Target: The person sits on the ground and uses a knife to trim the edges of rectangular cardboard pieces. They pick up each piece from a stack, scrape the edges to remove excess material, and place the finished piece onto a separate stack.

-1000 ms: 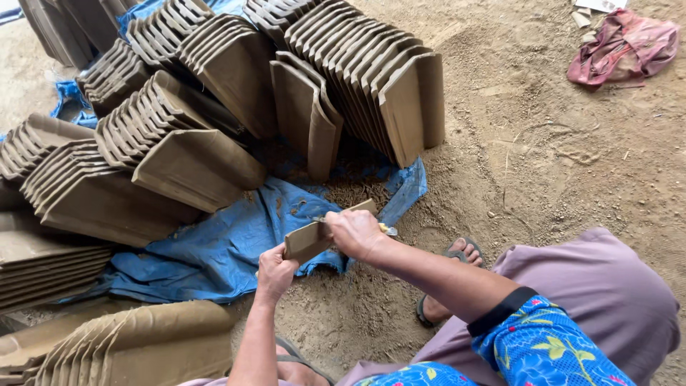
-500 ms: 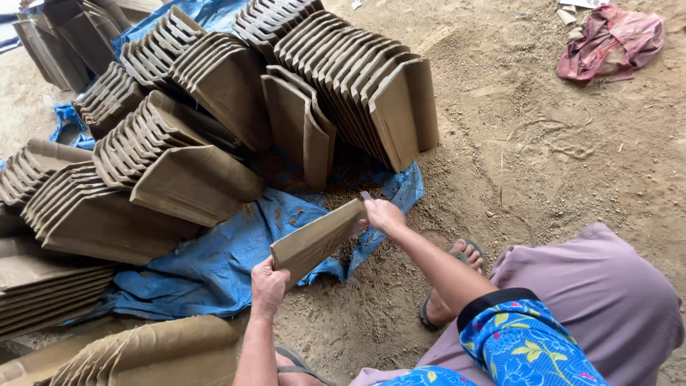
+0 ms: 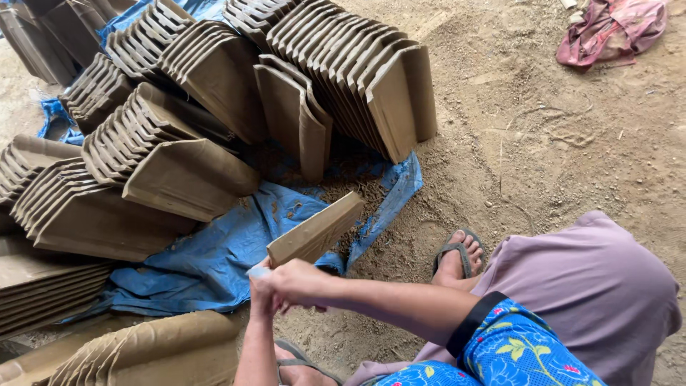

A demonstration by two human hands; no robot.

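Fingers of both hands (image 3: 286, 286) grip clay tile (image 3: 316, 230) end; tile stacks (image 3: 214, 129) crowd blue tarp (image 3: 214, 257) ahead.

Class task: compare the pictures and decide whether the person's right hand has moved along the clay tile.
Yes. The right hand slid from the clay tile's far end to its near end, away from the blue tarp.
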